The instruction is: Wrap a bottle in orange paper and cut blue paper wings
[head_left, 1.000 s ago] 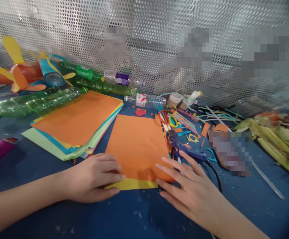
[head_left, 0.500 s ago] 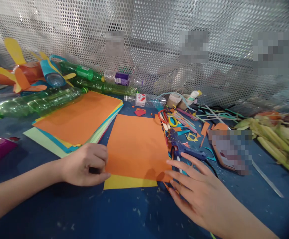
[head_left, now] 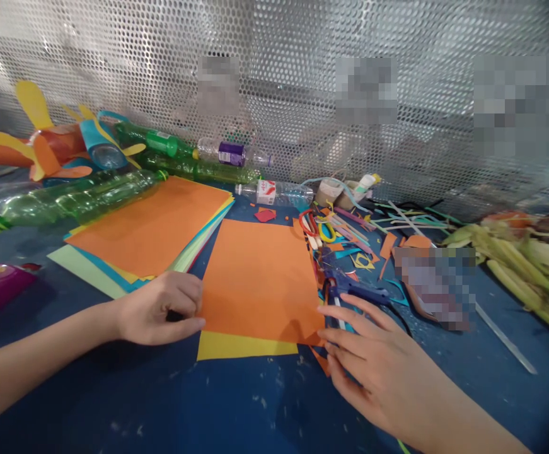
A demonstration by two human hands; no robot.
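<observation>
An orange sheet of paper (head_left: 260,277) lies in front of me on top of a yellow sheet (head_left: 248,346), whose strip shows along the near edge. My left hand (head_left: 163,309) rests at the left edge of these sheets, its fingers curled in and its thumb pointing right; nothing shows in the hollow. On the other side, my right hand (head_left: 373,356) has its fingers spread, with the tips by the orange sheet's lower right corner. Just beyond those fingers is a blue glue gun (head_left: 359,289) with a dark cord. Holding nothing, the right palm faces down.
A stack of coloured paper (head_left: 154,224) lies left, with green bottles (head_left: 85,195) and a paper propeller model (head_left: 57,148) behind. Scissors (head_left: 309,224), paper scraps and a phone-like object (head_left: 432,287) are right. Corn husks (head_left: 515,252) lie far right. A perforated metal screen (head_left: 278,82) stands behind.
My right hand has shifted slightly to the right, its fingers drawing a little off the orange sheet's edge. My left hand and the sheets stay nearly where they were.
</observation>
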